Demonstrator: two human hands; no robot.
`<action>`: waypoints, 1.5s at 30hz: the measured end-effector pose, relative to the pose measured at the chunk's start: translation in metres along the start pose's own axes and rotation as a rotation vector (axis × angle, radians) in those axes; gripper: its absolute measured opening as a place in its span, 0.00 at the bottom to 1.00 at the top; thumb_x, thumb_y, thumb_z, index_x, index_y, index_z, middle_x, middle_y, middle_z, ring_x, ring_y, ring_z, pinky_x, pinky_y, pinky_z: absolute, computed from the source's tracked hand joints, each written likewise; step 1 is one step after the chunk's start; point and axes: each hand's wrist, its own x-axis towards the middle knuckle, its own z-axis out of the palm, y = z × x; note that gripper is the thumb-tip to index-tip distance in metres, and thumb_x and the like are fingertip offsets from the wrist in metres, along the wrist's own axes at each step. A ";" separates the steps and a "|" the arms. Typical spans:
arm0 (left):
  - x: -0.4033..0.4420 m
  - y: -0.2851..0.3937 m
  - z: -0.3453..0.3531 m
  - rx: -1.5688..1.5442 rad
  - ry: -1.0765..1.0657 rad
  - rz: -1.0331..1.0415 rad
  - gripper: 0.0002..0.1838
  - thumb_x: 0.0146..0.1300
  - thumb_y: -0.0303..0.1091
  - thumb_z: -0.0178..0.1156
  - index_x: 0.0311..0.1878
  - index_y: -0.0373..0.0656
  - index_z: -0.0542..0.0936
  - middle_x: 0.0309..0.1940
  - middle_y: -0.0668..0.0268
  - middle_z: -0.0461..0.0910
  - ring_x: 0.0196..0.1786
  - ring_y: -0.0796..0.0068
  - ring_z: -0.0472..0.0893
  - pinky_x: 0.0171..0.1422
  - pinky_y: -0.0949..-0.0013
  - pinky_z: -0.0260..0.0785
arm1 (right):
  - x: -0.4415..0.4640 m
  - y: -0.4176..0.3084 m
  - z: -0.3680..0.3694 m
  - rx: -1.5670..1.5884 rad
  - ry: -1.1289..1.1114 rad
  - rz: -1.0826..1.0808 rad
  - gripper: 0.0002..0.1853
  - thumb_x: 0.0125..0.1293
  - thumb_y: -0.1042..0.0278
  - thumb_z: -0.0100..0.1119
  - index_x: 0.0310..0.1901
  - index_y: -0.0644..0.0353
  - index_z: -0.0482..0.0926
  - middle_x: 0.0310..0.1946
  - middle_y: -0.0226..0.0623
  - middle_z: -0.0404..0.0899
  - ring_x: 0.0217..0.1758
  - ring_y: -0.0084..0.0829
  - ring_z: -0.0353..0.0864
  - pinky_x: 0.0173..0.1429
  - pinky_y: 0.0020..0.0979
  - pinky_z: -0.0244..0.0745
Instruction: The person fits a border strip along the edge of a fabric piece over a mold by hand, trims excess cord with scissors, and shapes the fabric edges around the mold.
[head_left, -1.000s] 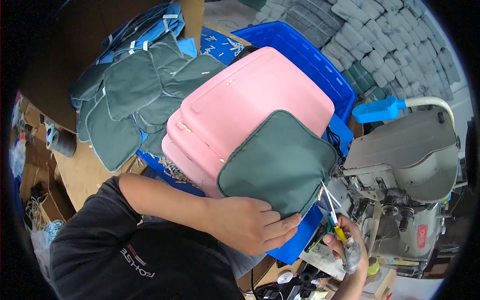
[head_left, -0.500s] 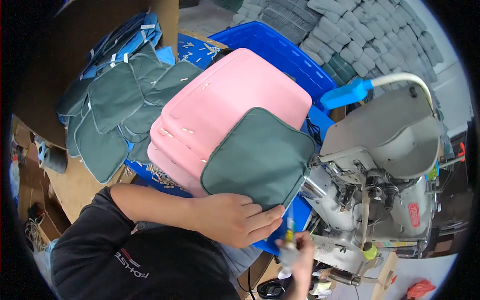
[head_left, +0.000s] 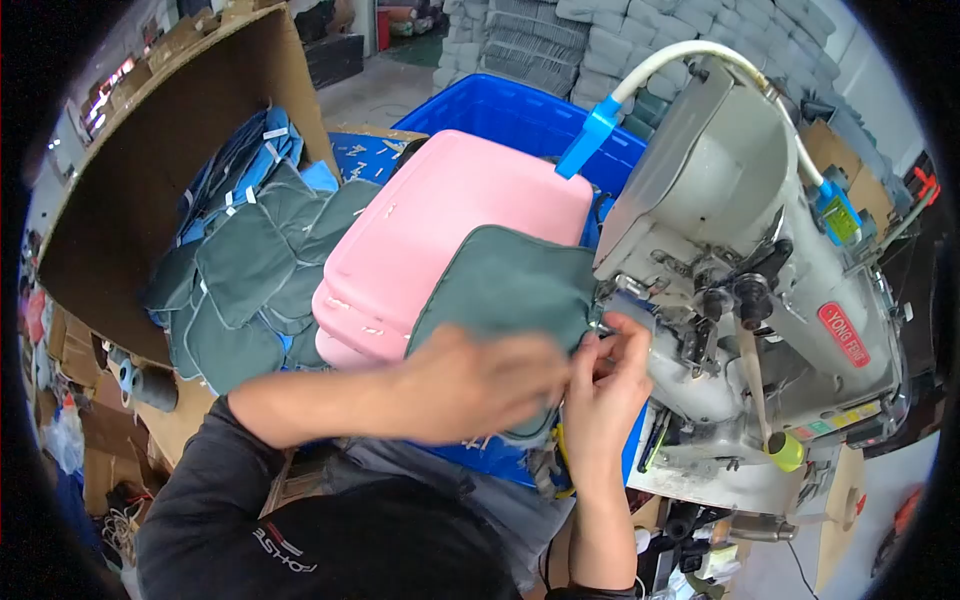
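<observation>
Only clear txt: "YONG FENG", caps, white on red label (head_left: 844, 335) stuck on grey sewing machine (head_left: 735, 190). Logo w/ lettering (head_left: 284, 549) on black top (head_left: 350, 545) too, but upside down + small, can't read for sure. Yellow-green strip (head_left: 840, 418) on machine, white tags (head_left: 276, 132) on blue cloth (head_left: 262, 160): too tiny tbh.

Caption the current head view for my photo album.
A blurred left hand and a right hand at a dark green rounded fabric pad beside a grey metal sewing machine.

Dark green fabric pad (head_left: 505, 275), squarish, rounded corners, seamed edge; lies partly over pink plastic (head_left: 450, 205).
</observation>
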 end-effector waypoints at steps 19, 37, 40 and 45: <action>0.055 -0.023 0.001 0.293 -0.337 -0.032 0.12 0.60 0.28 0.59 0.47 0.38 0.76 0.44 0.55 0.76 0.34 0.52 0.85 0.33 0.55 0.78 | -0.003 0.001 -0.045 -0.536 -0.231 -0.496 0.06 0.64 0.73 0.65 0.41 0.60 0.79 0.40 0.38 0.77 0.31 0.41 0.84 0.34 0.40 0.78; 0.056 -0.036 -0.003 -0.612 -0.388 -0.631 0.09 0.68 0.35 0.65 0.44 0.39 0.83 0.23 0.66 0.78 0.24 0.83 0.72 0.30 0.73 0.63 | -0.016 0.024 -0.013 0.173 0.020 -0.182 0.08 0.61 0.86 0.65 0.42 0.68 0.80 0.48 0.43 0.75 0.45 0.33 0.82 0.45 0.29 0.84; 0.058 -0.043 -0.003 -0.331 -0.168 -0.279 0.07 0.65 0.31 0.66 0.44 0.40 0.84 0.28 0.65 0.81 0.27 0.74 0.79 0.33 0.68 0.68 | -0.017 0.025 -0.011 0.196 0.018 -0.158 0.08 0.62 0.86 0.65 0.42 0.68 0.80 0.48 0.42 0.75 0.46 0.32 0.82 0.46 0.29 0.84; 0.068 -0.059 0.007 -0.325 -0.258 -0.011 0.08 0.62 0.29 0.67 0.44 0.41 0.84 0.36 0.62 0.85 0.37 0.60 0.85 0.40 0.60 0.75 | -0.017 0.022 -0.009 0.236 0.041 -0.130 0.07 0.64 0.86 0.64 0.42 0.68 0.81 0.49 0.43 0.74 0.48 0.31 0.81 0.47 0.28 0.84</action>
